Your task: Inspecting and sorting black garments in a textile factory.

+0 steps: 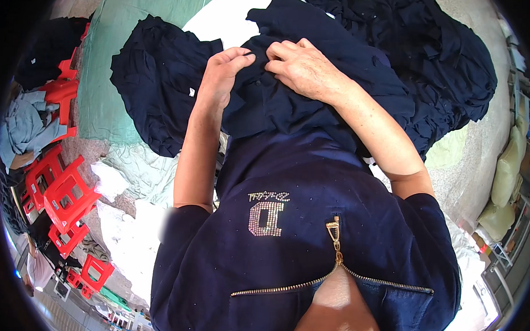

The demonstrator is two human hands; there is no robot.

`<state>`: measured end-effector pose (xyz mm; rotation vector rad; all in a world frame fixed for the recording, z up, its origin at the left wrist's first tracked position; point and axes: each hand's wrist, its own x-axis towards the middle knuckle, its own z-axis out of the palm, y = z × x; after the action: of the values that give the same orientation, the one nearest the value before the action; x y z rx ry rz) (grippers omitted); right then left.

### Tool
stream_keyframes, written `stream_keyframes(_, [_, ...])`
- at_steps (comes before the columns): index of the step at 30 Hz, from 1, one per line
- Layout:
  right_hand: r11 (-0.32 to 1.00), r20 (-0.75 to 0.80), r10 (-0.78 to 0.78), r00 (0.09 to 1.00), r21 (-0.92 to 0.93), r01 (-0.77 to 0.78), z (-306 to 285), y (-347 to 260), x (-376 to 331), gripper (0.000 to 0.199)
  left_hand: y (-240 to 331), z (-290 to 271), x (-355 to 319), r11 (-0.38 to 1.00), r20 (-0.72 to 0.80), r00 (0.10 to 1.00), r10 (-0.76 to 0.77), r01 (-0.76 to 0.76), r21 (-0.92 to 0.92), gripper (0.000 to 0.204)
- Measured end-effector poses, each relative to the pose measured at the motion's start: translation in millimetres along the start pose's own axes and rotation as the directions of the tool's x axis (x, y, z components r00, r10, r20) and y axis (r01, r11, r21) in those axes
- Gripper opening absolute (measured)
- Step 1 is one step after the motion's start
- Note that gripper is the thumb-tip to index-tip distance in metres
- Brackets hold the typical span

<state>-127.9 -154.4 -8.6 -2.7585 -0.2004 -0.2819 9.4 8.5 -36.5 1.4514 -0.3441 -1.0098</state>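
A dark navy garment lies spread across my lap, its folds reaching up beyond my hands. My left hand is closed in a pinch, thumb against forefinger, on an edge of this cloth. Just to its right, my right hand bends its fingers down into the same garment and grips a fold; the fingertips are partly hidden. A small gap separates the two hands. Left of my left wrist sits a heap of dark navy garments with a small white tag showing.
A larger heap of dark garments rises at the far right. Under the left heap is a green sheet, with a white sheet beyond. Red plastic stools stand at left, one bearing grey-blue clothes. Pale sacks line the right side.
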Motion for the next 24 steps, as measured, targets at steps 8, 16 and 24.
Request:
stream_keyframes(8, [0.992,-0.009,-0.123,0.992,-0.034,0.122,-5,8,-3,0.005,-4,2,0,0.984,-0.051,0.998,0.024,-0.033,-0.173,0.015])
stream_keyframes(16, [0.457,0.008,0.455,0.89,0.856,-0.241,-23,-23,2,0.011,17,25,-30,0.97,-0.016,0.988,0.151,-0.151,-0.192,0.01])
stream_keyframes(24, [0.798,-0.324,0.417,0.85,0.579,-0.171,-7,-40,-3,0.008,19,61,-53,0.982,-0.213,0.966,0.147,-0.169,-0.089,0.007])
